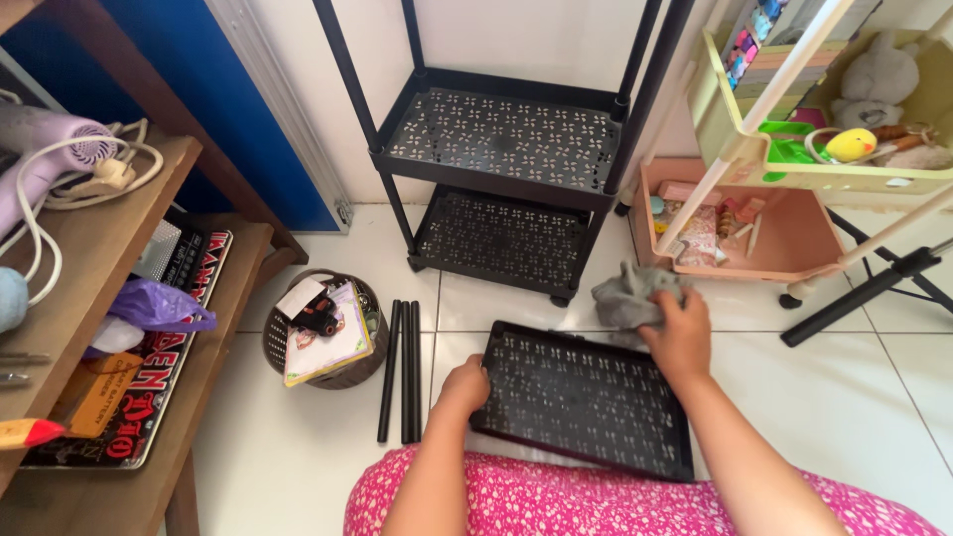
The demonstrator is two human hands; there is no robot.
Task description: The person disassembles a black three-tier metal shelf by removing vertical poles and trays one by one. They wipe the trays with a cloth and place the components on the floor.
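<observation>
A black perforated shelf tray [586, 402] lies flat on the white tiled floor in front of my knees. My left hand [464, 382] grips its left edge. My right hand [678, 330] holds a crumpled grey cloth [630, 296] at the tray's far right corner. Three black rods [401, 369] lie side by side on the floor just left of the tray.
A black two-tier rack [506, 149] stands beyond the tray. A round basket [326, 328] of papers sits left of the rods, beside a wooden shelf unit [109, 298]. A pastel cart [784, 179] with toys and a black tripod leg [864, 290] stand at right.
</observation>
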